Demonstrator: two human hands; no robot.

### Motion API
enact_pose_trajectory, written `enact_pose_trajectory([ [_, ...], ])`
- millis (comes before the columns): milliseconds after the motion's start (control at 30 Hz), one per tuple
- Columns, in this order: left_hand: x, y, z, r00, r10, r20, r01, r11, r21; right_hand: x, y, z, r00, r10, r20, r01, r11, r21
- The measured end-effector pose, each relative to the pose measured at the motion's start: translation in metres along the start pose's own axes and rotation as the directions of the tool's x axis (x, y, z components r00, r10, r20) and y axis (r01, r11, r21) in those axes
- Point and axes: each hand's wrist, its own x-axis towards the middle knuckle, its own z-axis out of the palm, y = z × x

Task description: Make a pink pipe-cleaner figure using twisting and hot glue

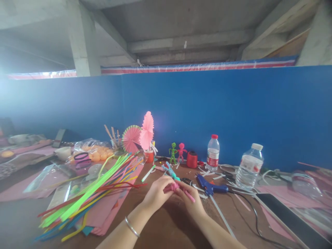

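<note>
My left hand point(158, 193) and my right hand point(193, 202) meet low in the middle, fingers closed around a pink pipe cleaner point(191, 196). Part of it is bunched between the fingertips, and a straight end sticks out across my right hand. Just beyond the fingertips is a light blue twisted pipe-cleaner piece point(171, 173); whether it touches the pink one I cannot tell. Farther back, a green pipe-cleaner figure point(173, 153) and a pink figure point(181, 152) stand upright side by side.
Loose pipe cleaners point(90, 193) lie over pink paper at left. A blue hot glue gun point(211, 186), a red spool point(192, 159) and two water bottles point(213, 155) are at right, near a dark flat device point(290, 218). A blue partition point(220, 103) rises behind.
</note>
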Motion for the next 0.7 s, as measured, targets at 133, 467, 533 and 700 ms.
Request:
enact_pose_trajectory([
  [133,0.000,0.001,0.001,1.000,-0.002,0.012,0.002,1.000,0.004,-0.002,-0.004,0.001,1.000,0.004,-0.014,-0.005,1.000,-0.005],
  [467,0.000,0.005,0.001,0.999,-0.011,0.034,0.011,1.000,0.023,-0.005,-0.012,0.003,0.998,0.025,-0.051,-0.025,1.000,-0.006],
  [533,-0.001,0.004,0.002,1.000,-0.013,0.027,0.012,1.000,0.024,-0.005,-0.011,0.003,0.998,0.029,-0.052,-0.029,1.000,-0.006],
  [700,-0.003,0.000,0.006,1.000,-0.029,-0.004,0.029,0.999,0.027,-0.003,-0.007,0.003,0.999,0.028,-0.045,-0.028,1.000,0.002],
])
